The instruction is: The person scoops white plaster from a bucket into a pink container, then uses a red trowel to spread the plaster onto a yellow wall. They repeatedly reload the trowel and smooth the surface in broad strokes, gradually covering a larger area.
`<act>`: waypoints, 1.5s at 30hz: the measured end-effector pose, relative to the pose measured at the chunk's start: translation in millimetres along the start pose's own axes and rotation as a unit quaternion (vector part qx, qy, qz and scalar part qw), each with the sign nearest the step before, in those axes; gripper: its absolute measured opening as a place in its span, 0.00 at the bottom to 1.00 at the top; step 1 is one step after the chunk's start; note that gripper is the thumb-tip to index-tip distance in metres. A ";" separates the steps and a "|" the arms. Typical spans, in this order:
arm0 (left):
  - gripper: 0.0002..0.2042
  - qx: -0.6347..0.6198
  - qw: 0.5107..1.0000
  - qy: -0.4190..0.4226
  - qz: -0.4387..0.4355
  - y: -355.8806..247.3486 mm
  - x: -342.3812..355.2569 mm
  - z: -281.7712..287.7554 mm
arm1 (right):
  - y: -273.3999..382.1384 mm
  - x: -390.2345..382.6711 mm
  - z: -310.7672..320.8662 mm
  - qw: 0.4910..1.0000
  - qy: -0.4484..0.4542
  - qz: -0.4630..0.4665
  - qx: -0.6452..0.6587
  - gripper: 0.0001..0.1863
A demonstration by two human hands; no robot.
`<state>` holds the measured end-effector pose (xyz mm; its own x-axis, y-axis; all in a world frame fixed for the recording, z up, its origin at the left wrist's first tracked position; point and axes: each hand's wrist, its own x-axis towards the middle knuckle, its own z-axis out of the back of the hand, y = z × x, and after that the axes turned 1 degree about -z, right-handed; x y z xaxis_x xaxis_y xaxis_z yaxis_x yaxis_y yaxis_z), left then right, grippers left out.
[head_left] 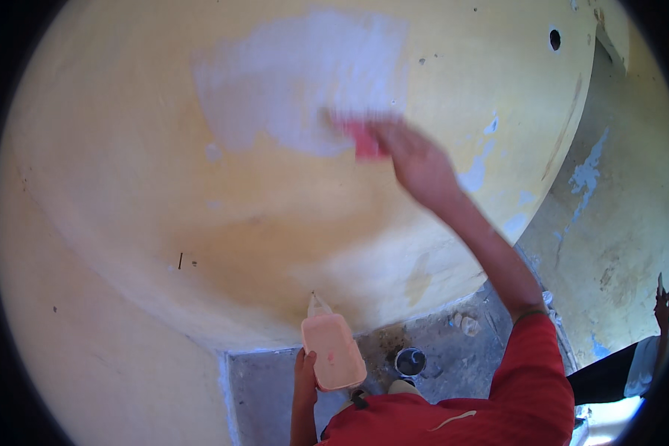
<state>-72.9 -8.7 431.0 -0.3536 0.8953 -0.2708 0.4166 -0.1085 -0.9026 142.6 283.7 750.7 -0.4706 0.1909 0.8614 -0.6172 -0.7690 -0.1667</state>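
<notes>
My right hand (424,163) reaches up to the yellow wall (260,178), closed on a flat red tool (368,137). Motion smears the tool, so I cannot tell whether it is a brush or a spreader. It lies over the lower right part of a pale whitish patch (297,74) on the wall. Low down, my left hand (305,372) grips the left side of a shallow rectangular tub (334,353), peach-pink inside with a reddish outer edge. A pale pointed piece (317,305) sticks out beyond the tub's far end.
On the grey floor (267,401) stands a bucket (410,362) with dark contents. Crumpled clear plastic (466,324) lies near the wall's foot. Another person's hand (662,305) shows at the far right, beside a second wall (609,223) with pale patches.
</notes>
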 end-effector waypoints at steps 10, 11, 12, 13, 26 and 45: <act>0.29 -0.019 0.999 0.029 0.000 16.8 18.0 -2.4 | 32.6 -50.2 -85.0 0.987 0.063 0.069 -0.130 0.33; 0.29 -0.022 0.999 0.030 -0.004 17.6 18.6 -3.5 | 43.0 -80.7 -91.3 0.984 0.098 0.060 -0.138 0.31; 0.29 -0.024 0.999 0.021 -0.007 19.4 14.8 -1.6 | 53.2 -95.3 -89.5 0.984 0.124 0.056 -0.111 0.31; 0.29 -0.027 0.999 0.016 -0.010 19.5 13.6 -2.1 | 58.1 -105.6 -85.7 0.983 0.151 0.052 -0.088 0.30; 0.28 -0.015 1.000 -0.007 -0.001 11.6 3.6 7.8 | 12.1 11.0 -49.7 0.998 -0.007 0.055 -0.043 0.28; 0.27 -0.040 0.998 0.041 0.002 16.6 12.3 5.5 | 25.4 -50.4 -49.8 0.996 0.079 0.029 -0.032 0.24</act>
<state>-75.0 -1.9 410.9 -0.2843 0.9274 -0.2431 0.4851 -0.0796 -0.8708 119.3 284.9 679.2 -0.5970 0.2444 0.7641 -0.6219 -0.7427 -0.2484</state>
